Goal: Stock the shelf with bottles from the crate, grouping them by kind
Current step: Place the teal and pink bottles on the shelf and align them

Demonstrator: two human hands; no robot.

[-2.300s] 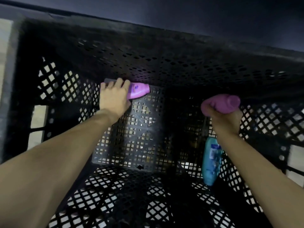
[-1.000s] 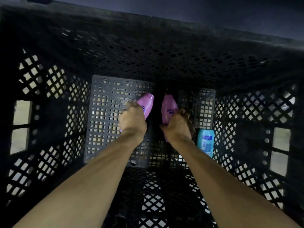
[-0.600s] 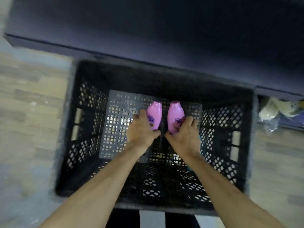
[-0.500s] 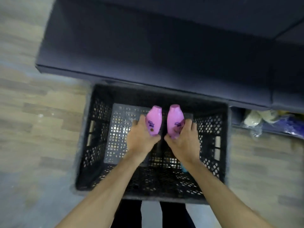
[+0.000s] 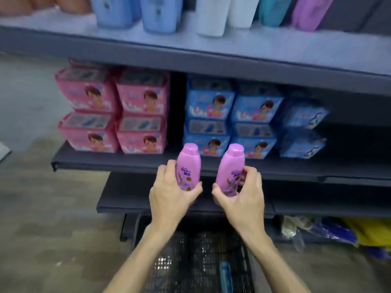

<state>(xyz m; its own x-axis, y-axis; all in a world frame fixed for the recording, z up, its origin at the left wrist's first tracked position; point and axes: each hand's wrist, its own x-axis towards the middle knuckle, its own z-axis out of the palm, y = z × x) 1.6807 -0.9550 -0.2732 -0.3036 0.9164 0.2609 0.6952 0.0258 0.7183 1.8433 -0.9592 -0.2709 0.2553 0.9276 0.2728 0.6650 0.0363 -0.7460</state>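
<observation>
My left hand [image 5: 169,193] grips a pink-purple bottle [image 5: 188,166] upright by its lower half. My right hand [image 5: 243,195] grips a second, matching pink-purple bottle [image 5: 231,168] the same way. Both bottles are held side by side in front of the dark shelf unit [image 5: 211,66]. Below my forearms lies the black crate [image 5: 190,261] on the floor, with a teal bottle [image 5: 226,275] lying inside it. On the top shelf stand blue bottles [image 5: 156,13], white bottles [image 5: 211,15], a teal bottle [image 5: 273,9] and a purple bottle [image 5: 306,11].
Pink packs [image 5: 114,111] are stacked on the middle shelf's left, blue packs [image 5: 249,117] to their right. A lower dark shelf [image 5: 127,199] juts out above the crate. Plastic-wrapped goods [image 5: 338,231] lie at floor level on the right. Wooden floor [image 5: 42,208] spreads left.
Both hands have lifted the two pink-purple bottles out of the crate and raised them to shelf height. My view has tilted up from the crate to the shelves.
</observation>
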